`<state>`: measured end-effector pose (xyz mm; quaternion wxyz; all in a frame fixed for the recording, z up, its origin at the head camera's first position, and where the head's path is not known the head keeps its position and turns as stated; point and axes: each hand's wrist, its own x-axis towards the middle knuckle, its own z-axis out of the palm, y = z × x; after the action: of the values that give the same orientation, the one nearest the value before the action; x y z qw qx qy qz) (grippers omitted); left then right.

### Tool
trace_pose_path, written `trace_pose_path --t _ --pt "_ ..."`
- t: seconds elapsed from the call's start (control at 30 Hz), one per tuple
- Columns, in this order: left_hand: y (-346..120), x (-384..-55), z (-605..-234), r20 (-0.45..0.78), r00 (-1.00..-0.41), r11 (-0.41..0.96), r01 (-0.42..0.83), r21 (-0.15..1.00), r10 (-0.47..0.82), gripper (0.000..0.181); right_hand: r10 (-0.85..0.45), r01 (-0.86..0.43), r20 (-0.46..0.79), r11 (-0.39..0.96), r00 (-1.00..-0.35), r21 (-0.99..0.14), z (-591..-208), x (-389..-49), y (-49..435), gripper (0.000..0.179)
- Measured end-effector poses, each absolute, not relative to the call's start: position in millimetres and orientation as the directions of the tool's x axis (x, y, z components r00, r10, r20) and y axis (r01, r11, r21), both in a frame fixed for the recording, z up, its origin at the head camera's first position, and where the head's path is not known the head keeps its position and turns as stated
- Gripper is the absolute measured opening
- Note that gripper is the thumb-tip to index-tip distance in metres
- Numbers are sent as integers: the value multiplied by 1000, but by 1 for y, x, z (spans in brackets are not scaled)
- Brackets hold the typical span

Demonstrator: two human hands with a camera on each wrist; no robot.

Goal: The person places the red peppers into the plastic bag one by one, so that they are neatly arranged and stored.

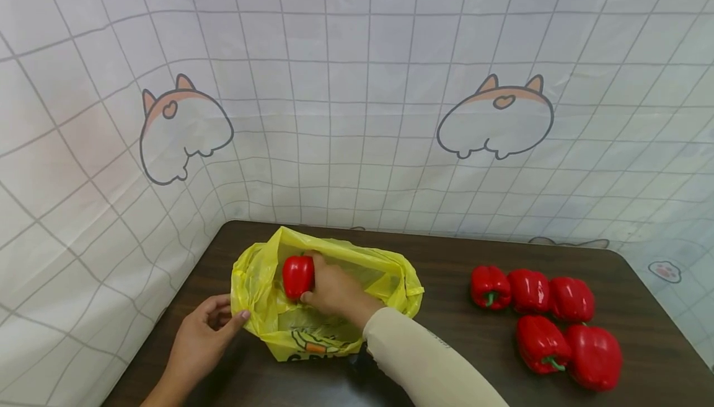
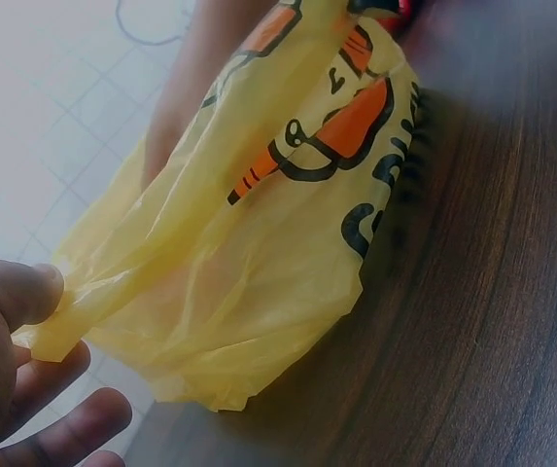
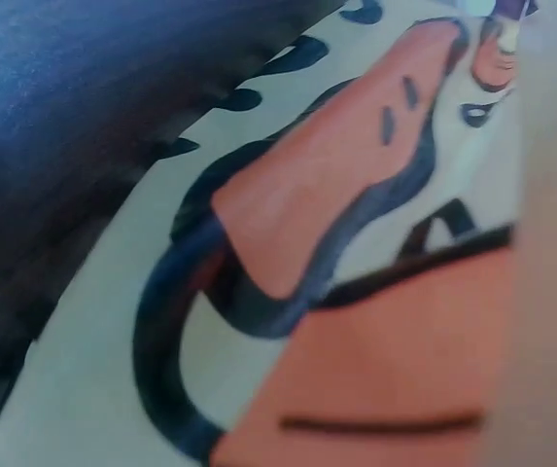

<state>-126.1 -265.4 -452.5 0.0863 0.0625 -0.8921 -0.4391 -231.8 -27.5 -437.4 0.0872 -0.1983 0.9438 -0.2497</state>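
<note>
A yellow plastic bag (image 1: 268, 295) with orange and black print stands with its mouth spread on the dark wooden table. My left hand (image 1: 203, 332) pinches the bag's left edge between thumb and fingers; the left wrist view shows the thumb pressing the yellow film (image 2: 210, 321). Inside the bag mouth, my right hand (image 1: 334, 286) grips a red bell pepper (image 1: 298, 277) from its right side. The right wrist view holds only a close, blurred stretch of the bag's printed side (image 3: 336, 175), so the right fingers are hidden there.
Several red bell peppers lie at the table's right: a back row with one pepper (image 1: 528, 290) in its middle, and a front pair including a large pepper (image 1: 594, 356). A white grid-patterned curtain (image 1: 346, 116) hangs behind the table (image 1: 446, 258) and along its sides.
</note>
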Motion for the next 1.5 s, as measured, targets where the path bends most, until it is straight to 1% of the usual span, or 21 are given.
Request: trace_pose_path --t 0.13,0.27,0.4,0.5,0.7,0.83,0.97,1.13,1.5 --pt "-265 -127 -452 103 -977 606 -33 795 -187 56 -451 -370 -45 781 -891 -503 -424 -226 -18 79" --pt "-264 -128 -450 98 -977 596 -37 802 -192 56 -511 -437 -13 748 -860 -500 -406 -217 -3 71" --pt "-264 -129 -448 92 -978 593 -39 804 -189 56 -554 -466 -3 703 -832 -537 -389 -210 14 66" --pt "-264 -129 -447 86 -978 595 -47 802 -192 58 -585 -484 1 669 -811 -564 -379 -206 28 65" --pt "-265 -128 -445 78 -976 602 -60 797 -201 58 -655 -551 22 616 -755 -563 -364 -197 60 62" --pt "-266 -128 -444 77 -978 604 -59 795 -196 58 -671 -581 63 588 -739 -563 -360 -194 79 60" --pt "-267 -129 -444 85 -978 601 -48 798 -190 57 -659 -577 93 571 -746 -584 -359 -190 100 58" --pt "-267 -130 -445 89 -979 600 -39 799 -182 58 -625 -560 123 574 -771 -598 -358 -184 131 60" --pt "-267 -130 -444 75 -981 602 -49 797 -179 58 -526 -504 140 653 -839 -566 -361 -172 186 60"
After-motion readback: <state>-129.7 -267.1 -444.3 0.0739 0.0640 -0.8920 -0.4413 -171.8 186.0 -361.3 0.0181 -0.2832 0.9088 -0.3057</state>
